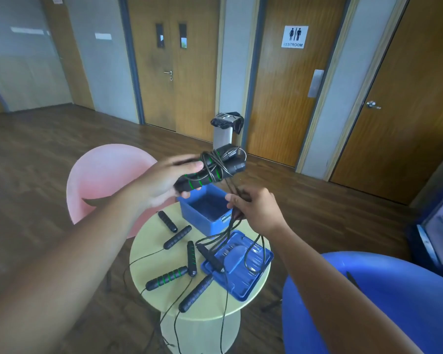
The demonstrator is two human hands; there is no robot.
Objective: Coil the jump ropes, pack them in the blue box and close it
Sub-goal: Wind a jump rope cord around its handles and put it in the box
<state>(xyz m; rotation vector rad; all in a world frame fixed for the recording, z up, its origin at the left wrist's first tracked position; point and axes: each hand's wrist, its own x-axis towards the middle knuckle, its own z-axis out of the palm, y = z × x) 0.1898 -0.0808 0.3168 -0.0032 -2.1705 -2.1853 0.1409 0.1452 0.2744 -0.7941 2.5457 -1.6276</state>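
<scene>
My left hand (pixel 161 181) grips a pair of black jump-rope handles with green rings (pixel 210 169), held together above the table with cord wound round them. My right hand (pixel 256 209) pinches the loose black cord (pixel 230 228) that hangs from those handles down to the table. The open blue box (pixel 202 213) stands at the table's far side, below the handles. Its blue lid (pixel 241 267) lies flat to the right of it, with cord loops and a black handle (pixel 211 258) resting on it. Several more black handles (pixel 178 237) lie loose on the table.
The small round pale-yellow table (pixel 210 307) has cords trailing over its front edge to the floor. A pink chair (pixel 105 175) stands behind left, a blue chair (pixel 384 302) at the right. Wooden doors line the far wall.
</scene>
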